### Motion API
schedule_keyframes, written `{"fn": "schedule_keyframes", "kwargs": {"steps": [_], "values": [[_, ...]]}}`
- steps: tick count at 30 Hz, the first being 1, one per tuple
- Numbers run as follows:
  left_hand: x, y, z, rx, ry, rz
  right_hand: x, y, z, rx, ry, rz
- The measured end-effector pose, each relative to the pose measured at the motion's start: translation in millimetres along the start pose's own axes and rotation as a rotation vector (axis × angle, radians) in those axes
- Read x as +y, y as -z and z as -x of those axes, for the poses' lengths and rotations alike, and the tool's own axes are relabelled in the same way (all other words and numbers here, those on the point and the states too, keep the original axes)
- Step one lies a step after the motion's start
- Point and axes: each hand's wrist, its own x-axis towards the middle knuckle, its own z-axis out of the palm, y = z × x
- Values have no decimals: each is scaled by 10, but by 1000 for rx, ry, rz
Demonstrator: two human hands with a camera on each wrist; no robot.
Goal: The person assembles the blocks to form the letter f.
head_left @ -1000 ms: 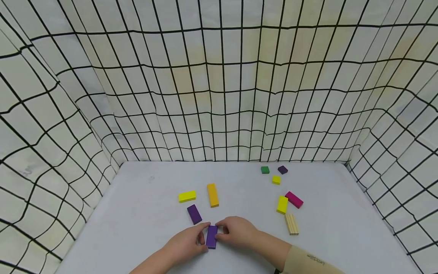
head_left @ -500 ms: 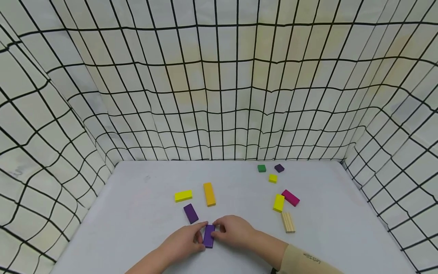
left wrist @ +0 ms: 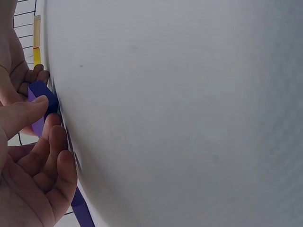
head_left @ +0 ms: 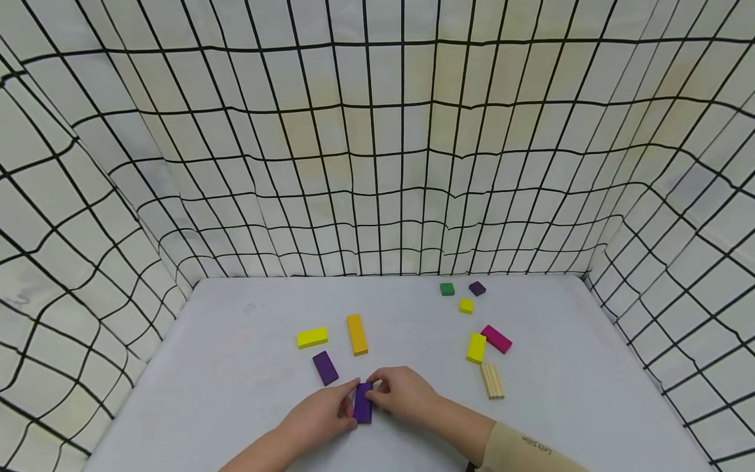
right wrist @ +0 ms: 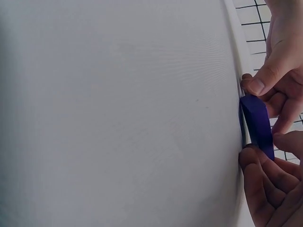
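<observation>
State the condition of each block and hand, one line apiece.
Held block: gripped
Left hand: gripping it
Right hand: gripping it
Other purple block: lying flat, unheld
Orange block: lying flat, unheld
Left yellow block: lying flat, unheld
Right yellow block: flat, unheld
Pink block: flat, unheld
Wooden piece: flat, unheld
Small yellow block: unheld
Green block: unheld
Dark block: unheld

The desk (head_left: 236,387) is white and flat, with a few tiny specks. White walls (head_left: 386,75) stand behind it and on both sides. A black net (head_left: 403,43) with big squares hangs over them, and some strings look wavy. Pale tan patches (head_left: 303,137) show on the back. The light is soft.
</observation>
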Motion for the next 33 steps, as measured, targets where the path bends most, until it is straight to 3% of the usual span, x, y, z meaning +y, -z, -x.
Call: {"fn": "schedule_keyframes", "kwargs": {"steps": [6, 13, 25, 33], "values": [[22, -9, 4, 4, 0, 17, -27, 7, 22, 4, -22, -133], [46, -29, 17, 35, -45, 23, -6, -3, 34, 11, -82, -235], [146, -85, -57, 2, -66, -9, 135, 47, 107, 14, -174, -285], [250, -176, -132, -24, -72, -65, 222, 138, 234, 15, -183, -277]]}}
